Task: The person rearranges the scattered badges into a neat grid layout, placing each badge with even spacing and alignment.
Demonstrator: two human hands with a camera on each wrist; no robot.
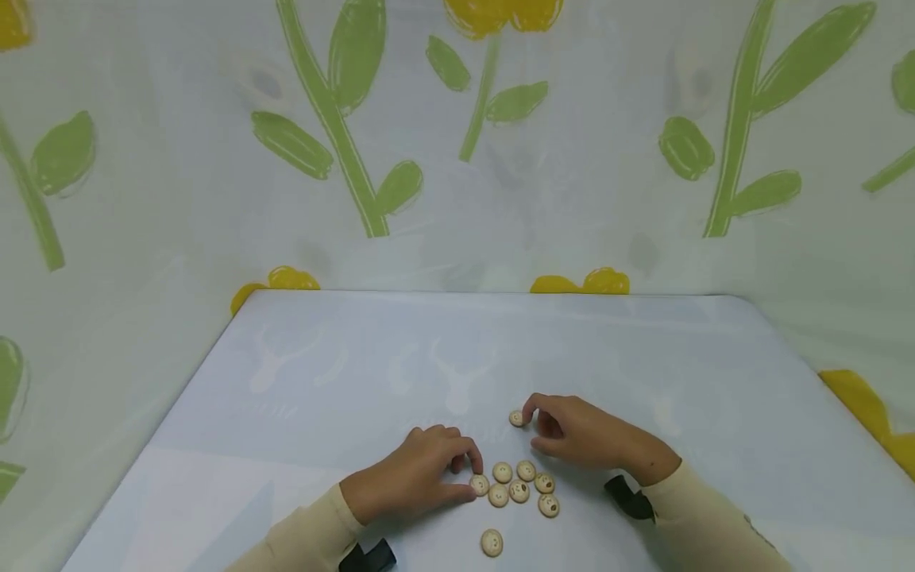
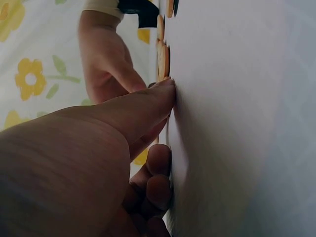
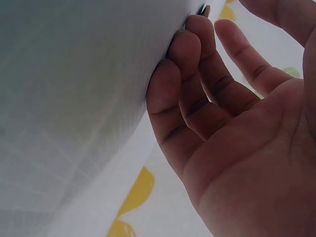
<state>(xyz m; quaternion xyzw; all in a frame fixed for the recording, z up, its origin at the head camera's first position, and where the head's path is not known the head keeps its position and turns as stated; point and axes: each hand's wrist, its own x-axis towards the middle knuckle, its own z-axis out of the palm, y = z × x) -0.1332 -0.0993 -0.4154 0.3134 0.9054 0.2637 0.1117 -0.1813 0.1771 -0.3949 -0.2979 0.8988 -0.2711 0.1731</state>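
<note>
Several round, pale wooden buttons lie on the white table, with small dark marks on their faces. My left hand (image 1: 429, 470) has its index finger and thumb at opposite edges of the leftmost button (image 1: 479, 485) of the cluster, pinching it on the tabletop. Farther back, my right hand (image 1: 589, 433) touches the right edge of a lone button (image 1: 516, 418) with its index fingertip, its thumb apart from it. The right wrist view shows the fingers (image 3: 165, 89) loosely bent, tips at the table surface. The left thumb partly hides the buttons (image 2: 164, 61) in the left wrist view.
Other buttons sit close together between the hands, among them one button (image 1: 548, 505) at the right. A single button (image 1: 491, 543) lies nearer the front. The white table (image 1: 343, 349) meets a flower-patterned cloth (image 1: 457, 246) behind. Dark bands (image 1: 629, 499) are on both wrists.
</note>
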